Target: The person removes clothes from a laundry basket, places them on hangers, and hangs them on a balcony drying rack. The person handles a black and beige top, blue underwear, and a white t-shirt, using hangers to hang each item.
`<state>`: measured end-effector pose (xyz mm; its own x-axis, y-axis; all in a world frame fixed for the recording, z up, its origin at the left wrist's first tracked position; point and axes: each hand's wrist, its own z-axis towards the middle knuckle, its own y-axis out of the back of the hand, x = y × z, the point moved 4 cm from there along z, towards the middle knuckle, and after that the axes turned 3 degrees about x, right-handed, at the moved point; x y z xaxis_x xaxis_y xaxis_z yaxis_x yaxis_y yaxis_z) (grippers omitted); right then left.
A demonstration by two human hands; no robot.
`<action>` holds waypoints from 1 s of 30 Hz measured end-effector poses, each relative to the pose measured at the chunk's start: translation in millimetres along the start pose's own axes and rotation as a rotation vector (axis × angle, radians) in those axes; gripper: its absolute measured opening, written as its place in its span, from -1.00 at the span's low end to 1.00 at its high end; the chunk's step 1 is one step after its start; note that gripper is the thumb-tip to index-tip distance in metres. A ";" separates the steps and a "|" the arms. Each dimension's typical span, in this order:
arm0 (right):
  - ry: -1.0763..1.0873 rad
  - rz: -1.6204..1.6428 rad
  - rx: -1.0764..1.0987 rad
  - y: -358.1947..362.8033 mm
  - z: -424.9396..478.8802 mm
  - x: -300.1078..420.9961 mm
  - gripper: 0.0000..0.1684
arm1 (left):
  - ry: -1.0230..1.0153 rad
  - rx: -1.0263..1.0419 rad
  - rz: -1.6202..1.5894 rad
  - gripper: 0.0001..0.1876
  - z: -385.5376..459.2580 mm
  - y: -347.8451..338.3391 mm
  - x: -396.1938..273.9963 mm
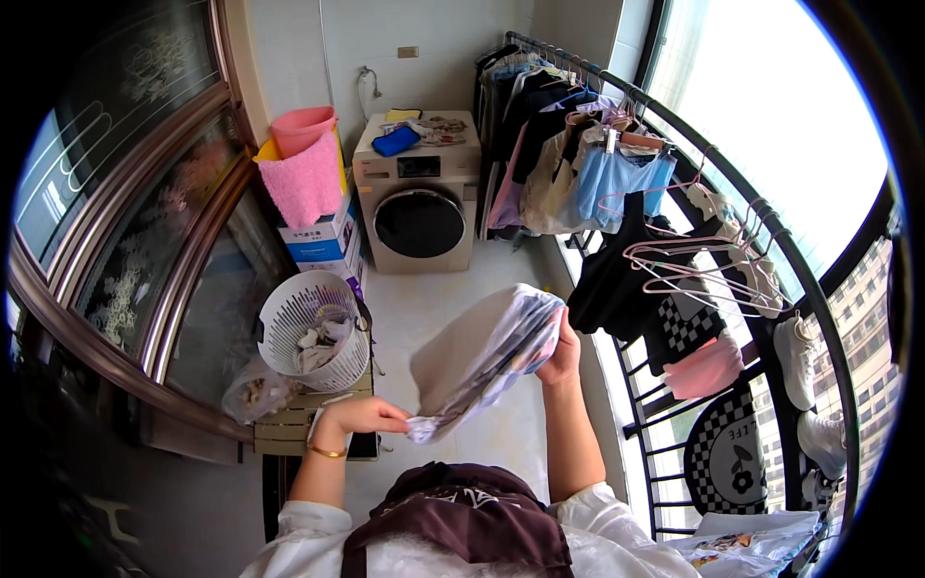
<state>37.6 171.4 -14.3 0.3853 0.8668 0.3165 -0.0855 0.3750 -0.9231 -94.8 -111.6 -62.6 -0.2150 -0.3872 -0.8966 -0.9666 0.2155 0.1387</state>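
A light-coloured cloth garment (484, 354) with bluish and pinkish patches is stretched between my two hands above the floor. My left hand (372, 415) pinches its lower left corner, and a gold bracelet sits on that wrist. My right hand (562, 354) grips the garment's bunched upper right edge; some of those fingers are hidden behind the fabric. Left of the garment, a white perforated laundry basket (278, 332) holds several crumpled pieces of cloth (321, 347).
Under the basket is a slatted stand (282, 430), with a plastic bag (254, 390) beside the basket. A front-loading washing machine (419, 217) stands at the far wall. On the right, a curved rail (676, 115) carries clothes and pink hangers (679, 253) beside the window railing.
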 end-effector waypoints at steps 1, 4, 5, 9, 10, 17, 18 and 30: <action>-0.030 -0.016 0.024 -2.1 3.1 -1.9 -0.42 | -0.007 -0.084 0.015 -0.64 9.9 0.9 0.5; -0.098 0.028 0.023 -6.4 8.9 -6.5 -0.46 | -0.064 -0.458 -0.002 -0.44 39.0 11.4 -0.6; -0.128 0.045 0.032 -9.0 9.8 -8.2 -0.48 | -0.107 -0.664 -0.050 -0.34 44.8 17.8 -7.5; -0.153 -0.043 -0.002 -16.0 10.7 -8.9 -0.57 | -0.535 -0.780 0.165 -0.15 68.9 19.1 -80.5; -0.162 -0.066 0.022 -20.2 12.0 -6.8 -0.58 | -0.593 -0.750 0.189 -0.14 76.7 18.3 -89.7; -0.076 -0.234 0.053 -20.0 10.2 13.1 -0.69 | -0.456 -0.636 0.148 -0.58 113.6 17.4 -99.7; -0.054 -0.269 0.025 -20.8 8.9 15.8 -0.70 | -0.531 -0.755 0.158 -0.75 107.6 17.1 -103.4; 0.071 -0.885 -0.511 58.9 -12.4 12.1 -0.72 | -0.250 -0.511 -1.193 -0.72 96.4 34.9 -90.7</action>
<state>48.7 199.9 -67.5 0.1749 0.3198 0.9312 0.6512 0.6718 -0.3530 -95.6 17.4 -16.9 0.7771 0.0842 -0.6238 -0.4990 -0.5216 -0.6920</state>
